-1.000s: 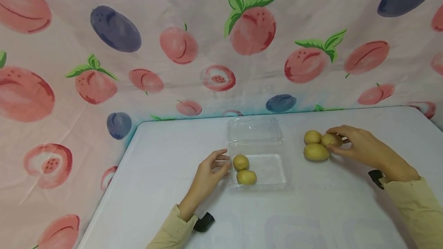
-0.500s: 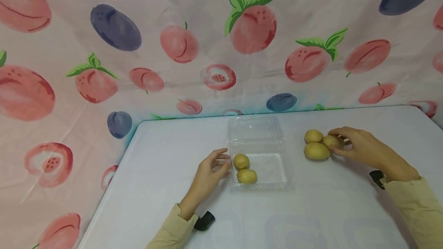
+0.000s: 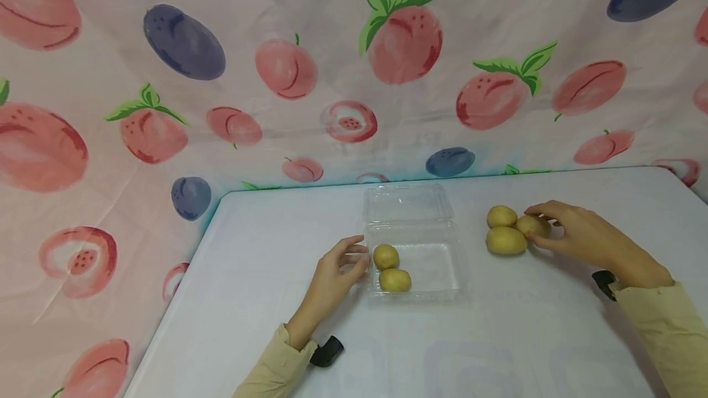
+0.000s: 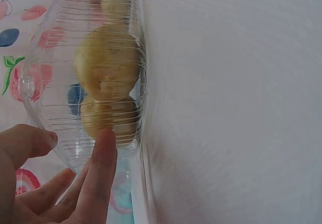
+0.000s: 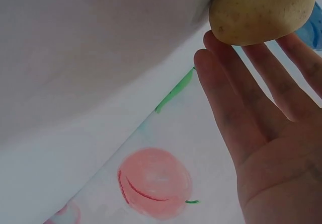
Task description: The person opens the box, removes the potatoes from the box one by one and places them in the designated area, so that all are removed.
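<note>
A clear plastic clamshell box [image 3: 434, 263] lies with its lid [image 3: 408, 203] folded back on the table. Two yellow potatoes sit along its left side, a rear potato [image 3: 386, 257] and a front potato [image 3: 395, 280]. My left hand [image 3: 334, 272] rests against the box's left side; in the left wrist view an index fingertip [image 4: 104, 138] touches the ribbed wall and the thumb is at the rim. Right of the box, my right hand [image 3: 586, 235] holds a potato [image 3: 532, 226] between thumb and fingers. Beside it lie two more potatoes, a rear one [image 3: 501, 216] and a larger front one [image 3: 506, 241].
A white cloth covers the table [image 3: 498, 343]. Behind and to the left hangs a fruit-printed curtain [image 3: 326, 29], meeting the table's back edge. Black wrist straps show at the left wrist [image 3: 327, 352] and right wrist [image 3: 604, 285].
The held potato has shifted very slightly to the right with the right hand since the first frame. The left hand stays at the box, and the whole head view has drifted slightly.
</note>
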`<action>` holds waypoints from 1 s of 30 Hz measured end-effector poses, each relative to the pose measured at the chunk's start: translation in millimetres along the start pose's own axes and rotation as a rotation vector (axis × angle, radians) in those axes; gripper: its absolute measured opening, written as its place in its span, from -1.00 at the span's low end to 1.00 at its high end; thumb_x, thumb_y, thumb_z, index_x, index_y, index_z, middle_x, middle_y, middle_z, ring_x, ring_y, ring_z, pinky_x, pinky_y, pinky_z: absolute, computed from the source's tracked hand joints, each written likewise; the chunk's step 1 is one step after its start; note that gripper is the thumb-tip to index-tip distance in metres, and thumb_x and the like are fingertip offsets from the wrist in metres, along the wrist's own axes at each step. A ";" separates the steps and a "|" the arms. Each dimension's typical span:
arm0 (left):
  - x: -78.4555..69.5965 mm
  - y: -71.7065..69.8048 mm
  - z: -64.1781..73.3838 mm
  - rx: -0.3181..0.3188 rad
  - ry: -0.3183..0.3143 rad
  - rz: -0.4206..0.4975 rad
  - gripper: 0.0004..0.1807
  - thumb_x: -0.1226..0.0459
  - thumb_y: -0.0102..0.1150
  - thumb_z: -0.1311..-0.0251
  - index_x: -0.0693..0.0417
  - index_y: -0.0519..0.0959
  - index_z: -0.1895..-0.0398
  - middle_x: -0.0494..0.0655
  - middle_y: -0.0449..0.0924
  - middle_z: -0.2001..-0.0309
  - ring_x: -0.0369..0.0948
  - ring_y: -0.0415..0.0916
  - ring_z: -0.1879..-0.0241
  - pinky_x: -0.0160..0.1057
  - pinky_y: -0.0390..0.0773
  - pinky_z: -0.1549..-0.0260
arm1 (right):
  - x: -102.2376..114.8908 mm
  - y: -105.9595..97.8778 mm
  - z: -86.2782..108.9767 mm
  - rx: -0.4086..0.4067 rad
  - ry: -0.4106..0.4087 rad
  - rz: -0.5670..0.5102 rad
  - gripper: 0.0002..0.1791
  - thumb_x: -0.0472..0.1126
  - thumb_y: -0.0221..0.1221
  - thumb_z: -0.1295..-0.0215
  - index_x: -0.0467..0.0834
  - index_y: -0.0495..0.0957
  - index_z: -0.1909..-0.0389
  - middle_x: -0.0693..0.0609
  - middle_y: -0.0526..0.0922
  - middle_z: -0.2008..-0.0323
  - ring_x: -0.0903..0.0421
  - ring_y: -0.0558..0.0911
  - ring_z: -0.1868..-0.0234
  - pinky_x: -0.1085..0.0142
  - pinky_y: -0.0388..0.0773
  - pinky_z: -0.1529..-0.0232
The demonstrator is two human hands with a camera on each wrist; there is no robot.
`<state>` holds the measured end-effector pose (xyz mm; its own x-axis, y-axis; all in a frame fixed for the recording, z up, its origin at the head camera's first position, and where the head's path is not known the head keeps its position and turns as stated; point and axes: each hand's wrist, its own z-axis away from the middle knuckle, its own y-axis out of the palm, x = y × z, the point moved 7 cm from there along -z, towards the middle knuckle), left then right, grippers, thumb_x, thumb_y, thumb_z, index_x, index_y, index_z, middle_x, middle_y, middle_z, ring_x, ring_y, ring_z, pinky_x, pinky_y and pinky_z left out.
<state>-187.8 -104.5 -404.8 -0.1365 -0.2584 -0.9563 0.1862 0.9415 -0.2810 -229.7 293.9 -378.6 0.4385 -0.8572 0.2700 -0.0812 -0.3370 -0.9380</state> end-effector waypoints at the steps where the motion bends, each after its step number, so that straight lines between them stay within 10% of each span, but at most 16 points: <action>1: -0.4 0.0 0.2 0.000 -0.001 -0.004 -0.51 0.33 0.18 -0.37 0.27 0.39 -0.31 0.22 0.56 -0.10 0.05 0.62 -0.04 -0.34 0.73 0.19 | -0.1 0.2 0.0 -0.001 -0.001 0.003 -0.48 -0.08 0.48 -0.06 -0.22 0.61 -0.01 -0.03 0.68 0.12 0.04 0.63 0.16 0.04 0.64 0.20; 30: 0.9 -0.1 -0.4 -0.008 -0.006 -0.004 -0.51 0.34 0.19 -0.36 0.27 0.39 -0.31 0.20 0.57 -0.09 0.04 0.61 -0.05 -0.33 0.73 0.19 | 18.1 -8.4 -6.1 0.052 0.014 0.006 -0.44 0.03 0.38 -0.21 -0.23 0.56 -0.12 -0.22 0.57 -0.11 -0.20 0.55 -0.10 -0.24 0.56 -0.01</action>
<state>-188.4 -104.7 -405.6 -0.1311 -0.2634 -0.9557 0.1779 0.9422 -0.2840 -226.5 278.9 -364.6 0.4253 -0.8647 0.2674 -0.0373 -0.3120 -0.9494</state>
